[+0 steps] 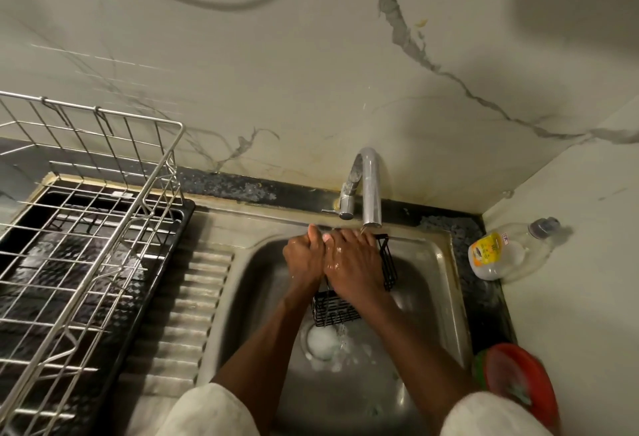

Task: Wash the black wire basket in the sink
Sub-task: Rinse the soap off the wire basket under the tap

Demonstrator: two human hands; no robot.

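White sleeves (214,411) lowest | left hand (304,257) fingers curled round black wire basket (333,309) left rim | right hand (352,262) fingers draped over its top, grip unclear | basket inside steel sink (446,262), above drain (321,342), under chrome tap (371,190)
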